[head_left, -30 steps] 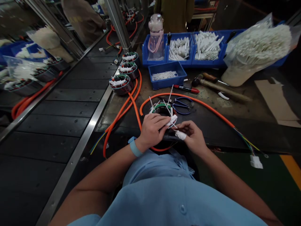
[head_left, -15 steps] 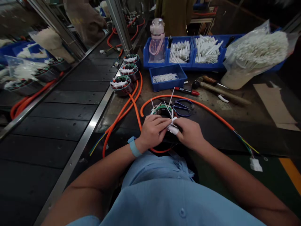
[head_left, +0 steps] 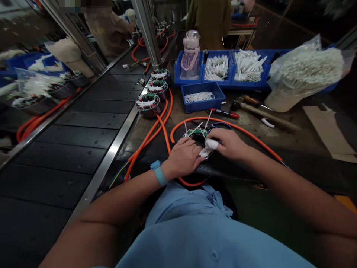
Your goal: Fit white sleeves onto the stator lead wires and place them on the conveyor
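Note:
A ring-shaped wound part (head_left: 195,133), green and white on top with white cable ties sticking up, lies at the table's front edge. My left hand (head_left: 184,156), with a blue band at its wrist, is wrapped round the ring's near left side. My right hand (head_left: 227,143) is closed at the ring's right side, with white wrapping on a finger; what it pinches, if anything, is too small to make out. An orange cable (head_left: 245,134) arcs behind the ring and off to the right. Blue-handled cutters (head_left: 221,124) lie partly hidden behind my right hand.
Three similar rings (head_left: 149,104) stand by the metal rail at left. Behind are a small blue tray (head_left: 203,107) of ties, blue bins (head_left: 219,85) with white tubes and a bottle (head_left: 191,56), a red marker (head_left: 225,113), a hammer (head_left: 267,115) and a bagged bundle (head_left: 312,70).
My right hand has moved slightly up and right, turning over the ring's right side and covering more of the cutters. My left hand has shifted a little. The whole view has moved slightly.

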The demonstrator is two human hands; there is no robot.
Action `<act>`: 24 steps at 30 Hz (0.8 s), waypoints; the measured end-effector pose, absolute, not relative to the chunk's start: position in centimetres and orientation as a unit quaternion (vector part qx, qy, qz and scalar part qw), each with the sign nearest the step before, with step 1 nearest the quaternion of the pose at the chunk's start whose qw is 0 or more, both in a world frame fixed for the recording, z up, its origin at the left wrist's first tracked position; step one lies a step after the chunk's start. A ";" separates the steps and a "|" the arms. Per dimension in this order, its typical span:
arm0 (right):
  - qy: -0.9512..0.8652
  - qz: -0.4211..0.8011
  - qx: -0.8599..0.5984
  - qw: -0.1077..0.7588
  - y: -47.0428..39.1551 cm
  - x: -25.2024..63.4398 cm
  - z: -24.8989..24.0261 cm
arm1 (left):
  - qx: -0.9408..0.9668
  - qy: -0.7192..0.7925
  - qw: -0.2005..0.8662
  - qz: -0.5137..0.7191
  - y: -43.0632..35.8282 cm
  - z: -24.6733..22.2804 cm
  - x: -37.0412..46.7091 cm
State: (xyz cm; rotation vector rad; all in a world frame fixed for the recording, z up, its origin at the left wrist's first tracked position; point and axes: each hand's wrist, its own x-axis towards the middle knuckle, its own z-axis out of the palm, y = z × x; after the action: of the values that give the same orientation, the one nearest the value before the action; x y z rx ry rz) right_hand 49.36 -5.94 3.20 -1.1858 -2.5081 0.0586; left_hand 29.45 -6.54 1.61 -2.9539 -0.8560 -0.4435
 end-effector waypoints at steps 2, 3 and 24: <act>-0.897 0.043 -0.411 0.159 -6.9 49.3 3.3 | -0.945 -0.288 0.023 -0.156 -6.7 1.2 29.6; -0.900 0.025 -0.410 0.143 -7.1 49.1 3.3 | -0.940 -0.296 0.023 -0.168 -6.7 1.0 29.7; -0.847 0.149 -0.424 0.286 -5.3 49.1 0.6 | -0.969 -0.212 -0.045 -0.120 -3.6 2.4 26.7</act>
State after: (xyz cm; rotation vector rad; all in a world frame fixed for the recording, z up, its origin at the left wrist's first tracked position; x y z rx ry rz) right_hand 49.12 -5.28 0.62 -1.1322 -2.2628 0.3979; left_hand 26.72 -3.62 2.38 -3.1349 -0.6845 -0.3886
